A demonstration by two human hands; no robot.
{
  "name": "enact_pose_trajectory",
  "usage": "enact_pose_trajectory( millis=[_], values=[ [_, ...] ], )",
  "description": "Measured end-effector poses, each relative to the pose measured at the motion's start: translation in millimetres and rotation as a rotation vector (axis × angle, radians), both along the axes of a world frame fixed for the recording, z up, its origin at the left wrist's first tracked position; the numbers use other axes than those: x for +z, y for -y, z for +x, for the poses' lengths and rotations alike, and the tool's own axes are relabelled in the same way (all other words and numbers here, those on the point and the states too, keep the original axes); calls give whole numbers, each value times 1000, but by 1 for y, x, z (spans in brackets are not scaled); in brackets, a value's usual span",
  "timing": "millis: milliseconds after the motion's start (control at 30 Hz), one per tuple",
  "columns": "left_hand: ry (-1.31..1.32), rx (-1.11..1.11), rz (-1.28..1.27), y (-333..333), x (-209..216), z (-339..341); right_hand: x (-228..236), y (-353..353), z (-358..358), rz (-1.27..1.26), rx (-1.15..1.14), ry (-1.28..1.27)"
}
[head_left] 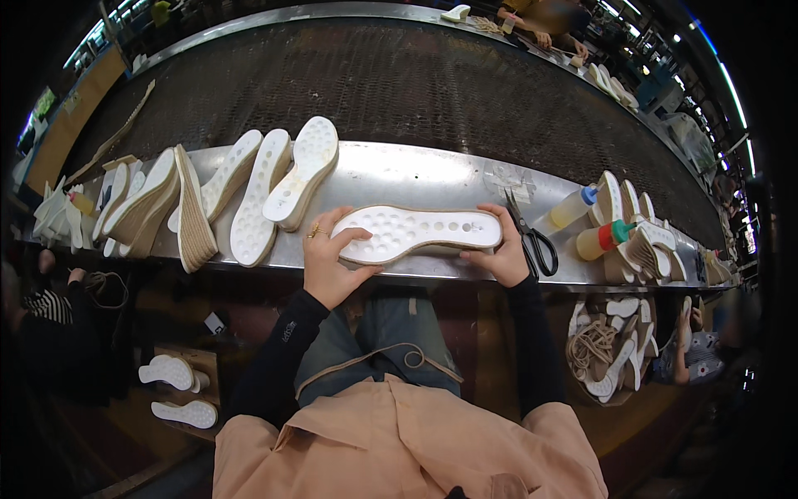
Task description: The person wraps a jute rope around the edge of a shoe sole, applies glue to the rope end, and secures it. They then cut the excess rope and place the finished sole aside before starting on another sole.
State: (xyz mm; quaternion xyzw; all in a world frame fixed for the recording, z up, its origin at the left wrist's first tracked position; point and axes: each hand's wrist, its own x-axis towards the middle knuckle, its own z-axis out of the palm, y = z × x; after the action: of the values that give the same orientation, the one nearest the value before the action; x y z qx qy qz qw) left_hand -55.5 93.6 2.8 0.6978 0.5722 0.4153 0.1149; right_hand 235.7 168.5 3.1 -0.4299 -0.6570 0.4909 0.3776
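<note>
A white shoe sole (416, 229) with round dimples and a tan braided edge lies sideways between my hands, above the front of the metal table. My left hand (328, 259), a ring on one finger, grips its broad toe end. My right hand (509, 254) holds the narrower heel end, thumb and fingers around the rim. Just right of that hand lie black-handled scissors (540, 249), blades pointing away. Left of my hands, several wedge soles (262, 195) with rope-wrapped sides stand and lean on the table. A tan cord (366, 359) lies across my lap.
A dark mesh conveyor belt (374, 83) runs behind the metal table (399, 170). Two squeeze bottles, blue-capped (572, 208) and red-capped (600, 241), stand at right beside more wedge soles (636, 241). A box of soles and cord (611, 349) is below right. Other people sit nearby.
</note>
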Motion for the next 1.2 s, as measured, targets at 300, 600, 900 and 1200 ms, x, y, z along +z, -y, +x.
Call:
enact_pose_trajectory(
  millis=[300, 600, 900, 1200],
  values=[
    [-288, 2, -82, -6, -15, 14, 32, 28, -45, 794, 158, 606],
    [-273, -15, -13, -9, -25, 13, 2, 26, -71, 869, 25, 690],
    [-242, -1, 63, -11, -33, 13, -2, 28, -75, 837, -19, 675],
    [-176, -50, -13, -8, -25, 6, 5, 32, -77, 764, -1, 678]
  ],
)
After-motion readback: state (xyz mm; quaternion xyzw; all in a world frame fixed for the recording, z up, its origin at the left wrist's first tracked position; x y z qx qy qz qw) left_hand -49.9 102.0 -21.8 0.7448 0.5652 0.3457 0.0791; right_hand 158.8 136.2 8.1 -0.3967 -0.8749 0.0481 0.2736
